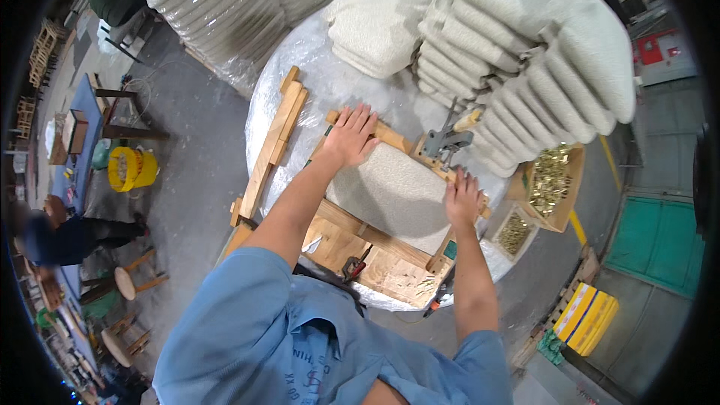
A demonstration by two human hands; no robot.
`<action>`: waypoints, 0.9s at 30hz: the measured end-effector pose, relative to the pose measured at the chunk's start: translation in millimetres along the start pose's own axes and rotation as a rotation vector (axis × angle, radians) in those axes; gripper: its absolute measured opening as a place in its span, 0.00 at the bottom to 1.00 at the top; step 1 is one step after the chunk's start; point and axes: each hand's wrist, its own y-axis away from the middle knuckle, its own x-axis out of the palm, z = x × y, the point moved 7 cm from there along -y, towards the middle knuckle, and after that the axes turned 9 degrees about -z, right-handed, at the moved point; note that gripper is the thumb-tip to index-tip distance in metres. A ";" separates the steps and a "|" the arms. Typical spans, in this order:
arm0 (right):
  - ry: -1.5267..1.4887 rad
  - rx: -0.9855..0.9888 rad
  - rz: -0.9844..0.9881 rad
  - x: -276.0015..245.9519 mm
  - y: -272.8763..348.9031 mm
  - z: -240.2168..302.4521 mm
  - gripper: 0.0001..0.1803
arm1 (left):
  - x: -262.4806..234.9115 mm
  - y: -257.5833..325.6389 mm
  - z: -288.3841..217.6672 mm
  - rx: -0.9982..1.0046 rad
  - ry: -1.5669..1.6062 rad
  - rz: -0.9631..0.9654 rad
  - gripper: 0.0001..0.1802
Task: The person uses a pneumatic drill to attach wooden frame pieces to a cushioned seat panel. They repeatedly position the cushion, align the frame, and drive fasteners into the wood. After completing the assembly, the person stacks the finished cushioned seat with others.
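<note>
A light grey fabric-covered pad (390, 199) lies flat inside a wooden frame jig (391, 137) on the plastic-wrapped round table (266, 109). My left hand (351, 136) rests with its fingers stretched out over the jig's far left corner and the pad's edge. At the right end, my right hand (463, 201) lies with extended fingers on the jig's rail, its thumb beside the pad. Between my hands, on the far rail, stands a grey metal toggle clamp (442, 144) with a yellowish handle. Neither hand visibly holds anything loose.
Stacked grey seat pads (525, 67) crowd the table's far side. A carton of brass-coloured hardware (551, 180) and a small box of metal pieces (514, 232) sit right. Wooden bars (277, 131) lie left; a clamp tool (355, 264) is nearest me. Another person (67, 236) is far left.
</note>
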 end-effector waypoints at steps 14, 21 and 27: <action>-0.267 0.077 -0.048 -10.3 101.1 25.3 0.46 | -21.5 42.6 7.8 0.156 0.263 -0.229 0.43; -0.192 0.157 0.112 5.0 112.3 40.0 0.55 | -13.8 49.7 4.9 0.234 0.238 -0.087 0.43; -0.205 0.232 0.112 13.4 112.3 50.5 0.57 | -4.2 45.9 6.0 0.231 0.155 -0.017 0.40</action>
